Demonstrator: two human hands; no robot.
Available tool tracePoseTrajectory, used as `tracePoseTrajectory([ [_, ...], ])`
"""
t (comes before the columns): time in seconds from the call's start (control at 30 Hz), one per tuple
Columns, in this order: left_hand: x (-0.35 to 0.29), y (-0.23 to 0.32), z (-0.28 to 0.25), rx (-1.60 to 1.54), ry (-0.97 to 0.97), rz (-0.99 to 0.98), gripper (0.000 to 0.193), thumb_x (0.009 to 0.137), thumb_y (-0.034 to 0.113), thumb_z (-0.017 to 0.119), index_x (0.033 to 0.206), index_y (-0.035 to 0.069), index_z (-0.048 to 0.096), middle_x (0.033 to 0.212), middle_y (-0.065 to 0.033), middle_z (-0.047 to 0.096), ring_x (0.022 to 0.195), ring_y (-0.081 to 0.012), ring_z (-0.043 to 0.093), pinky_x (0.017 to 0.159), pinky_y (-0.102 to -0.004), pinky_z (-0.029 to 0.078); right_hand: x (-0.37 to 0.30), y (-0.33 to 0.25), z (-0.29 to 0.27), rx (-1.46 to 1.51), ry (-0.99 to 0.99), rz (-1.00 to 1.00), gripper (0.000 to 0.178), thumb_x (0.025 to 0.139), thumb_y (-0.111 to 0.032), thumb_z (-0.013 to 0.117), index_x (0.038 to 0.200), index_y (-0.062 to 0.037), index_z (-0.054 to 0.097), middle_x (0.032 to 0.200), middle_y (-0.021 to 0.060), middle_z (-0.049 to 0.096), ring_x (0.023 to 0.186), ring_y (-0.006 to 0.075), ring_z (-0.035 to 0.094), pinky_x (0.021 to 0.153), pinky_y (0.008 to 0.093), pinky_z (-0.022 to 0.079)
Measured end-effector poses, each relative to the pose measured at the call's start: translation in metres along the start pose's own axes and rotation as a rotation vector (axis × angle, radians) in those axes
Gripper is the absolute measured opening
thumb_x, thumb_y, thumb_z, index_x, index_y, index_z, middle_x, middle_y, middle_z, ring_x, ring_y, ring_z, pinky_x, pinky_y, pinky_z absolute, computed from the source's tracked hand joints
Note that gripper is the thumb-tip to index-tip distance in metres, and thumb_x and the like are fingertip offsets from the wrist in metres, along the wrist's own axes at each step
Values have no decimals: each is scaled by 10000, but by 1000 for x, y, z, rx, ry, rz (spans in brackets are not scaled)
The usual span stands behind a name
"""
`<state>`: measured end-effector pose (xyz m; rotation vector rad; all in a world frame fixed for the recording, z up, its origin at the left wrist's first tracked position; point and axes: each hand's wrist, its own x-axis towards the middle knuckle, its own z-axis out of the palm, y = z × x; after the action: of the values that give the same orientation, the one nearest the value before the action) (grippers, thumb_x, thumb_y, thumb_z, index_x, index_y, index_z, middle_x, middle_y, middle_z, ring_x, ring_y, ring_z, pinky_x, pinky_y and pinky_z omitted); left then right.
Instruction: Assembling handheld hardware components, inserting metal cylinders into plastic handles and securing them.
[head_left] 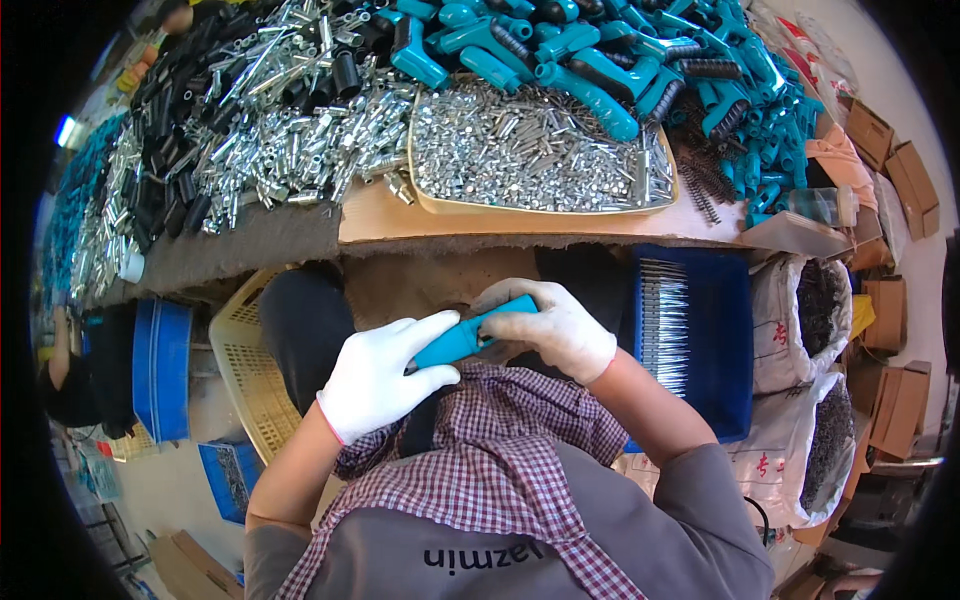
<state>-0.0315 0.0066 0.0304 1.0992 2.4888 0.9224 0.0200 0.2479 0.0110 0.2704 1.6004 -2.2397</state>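
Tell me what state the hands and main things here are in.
Left hand: gloved, closed around the teal casing
Right hand: gloved, gripping its other end
Teal casing: held in both hands, tilted
Shallow tray: filled with small metal parts
Blue bin: open, metal rods lined along its left side
White sacks: open, dark contents showing

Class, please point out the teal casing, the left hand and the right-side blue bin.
Teal casing (452,343): head view, on its exposed side.
Left hand (375,375): head view, on its back.
Blue bin (718,342): head view, on its bare inside.
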Motion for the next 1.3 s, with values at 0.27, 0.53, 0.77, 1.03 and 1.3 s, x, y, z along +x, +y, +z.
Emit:
tracePoseTrajectory([
  [0.27, -2, -2, -5, -56, -44, 43, 550, 762, 265, 826, 1254, 79, 666, 918, -140, 678, 742, -282, 667, 703, -350, 535, 8, -15, -13, -726, -241, -160, 437, 732, -331, 827, 1029, -24, 738, 847, 118, 711, 793, 220, 693, 760, 347, 532],
  [0.53, -10, -12, -20, -130, -59, 148, 549, 774, 260, 821, 1267, 88, 649, 973, -126, 697, 834, -306, 700, 743, -354, 566, 5, -16, -6, -853, -231, -257, 424, 731, -363, 820, 966, -19, 741, 843, 153, 710, 776, 278, 688, 731, 365, 530],
  [0.77, -10, -5, -19, -61, -39, 140, 572, 741, 220, 834, 1248, 28, 649, 1019, -157, 700, 860, -321, 702, 748, -359, 564, 8, -13, 7, -778, -191, -267, 357, 742, -312, 803, 936, -22, 730, 840, 156, 698, 792, 299, 688, 724, 380, 533],
  [1.03, 0, 3, -8, 138, 203, 248, 536, 747, 103, 764, 1255, 57, 599, 1176, -158, 655, 1054, -361, 651, 882, -419, 538, 21, -54, 2, -947, -233, -385, 314, 826, -296, 733, 964, -15, 732, 853, 175, 713, 832, 329, 706, 762, 388, 548],
  [1.3, -13, 4, 4, -179, 299, -74, 504, 746, 74, 787, 1218, 52, 611, 1104, -162, 665, 997, -342, 672, 875, -371, 533, 85, -80, -29, -1559, 609, -850, 135, 806, -208, 736, 911, -124, 738, 932, 114, 648, 906, 335, 640, 819, 436, 517],
])
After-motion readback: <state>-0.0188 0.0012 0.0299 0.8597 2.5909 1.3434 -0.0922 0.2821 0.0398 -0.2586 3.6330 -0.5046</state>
